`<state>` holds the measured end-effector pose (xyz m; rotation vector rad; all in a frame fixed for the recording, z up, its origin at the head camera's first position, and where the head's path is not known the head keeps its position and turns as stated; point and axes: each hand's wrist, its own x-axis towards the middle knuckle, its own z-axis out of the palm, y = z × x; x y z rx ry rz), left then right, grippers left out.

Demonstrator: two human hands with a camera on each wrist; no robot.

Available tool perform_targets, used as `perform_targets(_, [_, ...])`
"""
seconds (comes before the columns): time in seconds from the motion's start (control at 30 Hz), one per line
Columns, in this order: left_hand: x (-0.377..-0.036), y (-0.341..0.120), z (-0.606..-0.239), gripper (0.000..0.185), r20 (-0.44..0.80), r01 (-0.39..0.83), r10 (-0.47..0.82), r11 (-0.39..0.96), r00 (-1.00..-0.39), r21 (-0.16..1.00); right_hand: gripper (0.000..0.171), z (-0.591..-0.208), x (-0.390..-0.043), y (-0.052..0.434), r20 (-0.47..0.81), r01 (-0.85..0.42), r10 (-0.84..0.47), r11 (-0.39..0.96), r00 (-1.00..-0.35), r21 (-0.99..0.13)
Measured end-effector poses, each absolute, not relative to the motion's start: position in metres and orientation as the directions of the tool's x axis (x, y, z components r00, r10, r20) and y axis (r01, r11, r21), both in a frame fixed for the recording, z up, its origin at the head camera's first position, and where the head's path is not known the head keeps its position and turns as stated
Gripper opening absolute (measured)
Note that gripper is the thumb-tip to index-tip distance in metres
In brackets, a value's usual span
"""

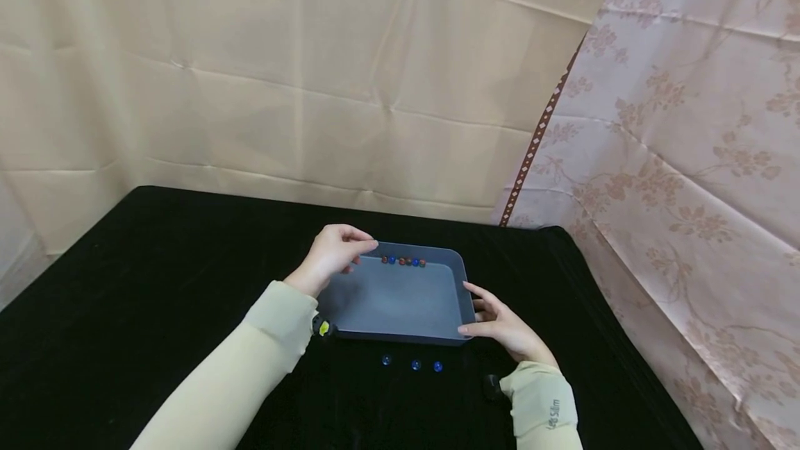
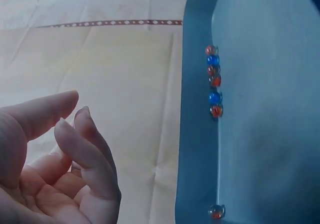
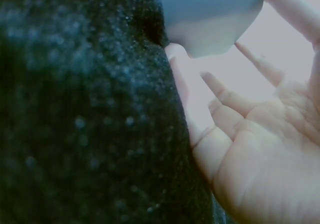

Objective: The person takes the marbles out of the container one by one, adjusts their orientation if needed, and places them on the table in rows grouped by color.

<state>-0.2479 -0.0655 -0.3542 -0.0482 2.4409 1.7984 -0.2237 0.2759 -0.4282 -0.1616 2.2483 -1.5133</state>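
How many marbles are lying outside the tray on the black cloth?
3. Three blue marbles lie in a row on the black cloth just in front of the tray's near wall: left, middle, right. Others may be hidden behind the hands.

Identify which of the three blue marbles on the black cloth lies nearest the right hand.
The rightmost blue marble, last in the row, closest to the right hand.
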Motion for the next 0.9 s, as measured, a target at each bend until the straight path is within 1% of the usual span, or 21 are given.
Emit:
perform_targets(0.33, [-0.266, -0.066, -0.359, 0.029, -0.206, -0.194, 0.058, 0.169, -0.977, 0.966, 0.081, -0.428, -0.223, 0.276, -0.283, 0.144, -0.328, 0.388, -0.901, -0.910])
perform_targets(0.5, [-0.273, -0.064, -0.363, 0.031, -0.224, -0.215, 0.055, 0.126, -0.973, 0.968, 0.080, -0.427, -0.224, 0.277, -0.287, 0.149, -0.335, 0.382, -0.897, -0.912])
perform_targets(0.9, [-0.285, -0.058, -0.378, 0.031, -0.254, -0.250, 0.029, 0.098, -0.967, 0.963, 0.080, -0.426, -0.223, 0.277, -0.287, 0.148, -0.347, 0.376, -0.893, -0.915])
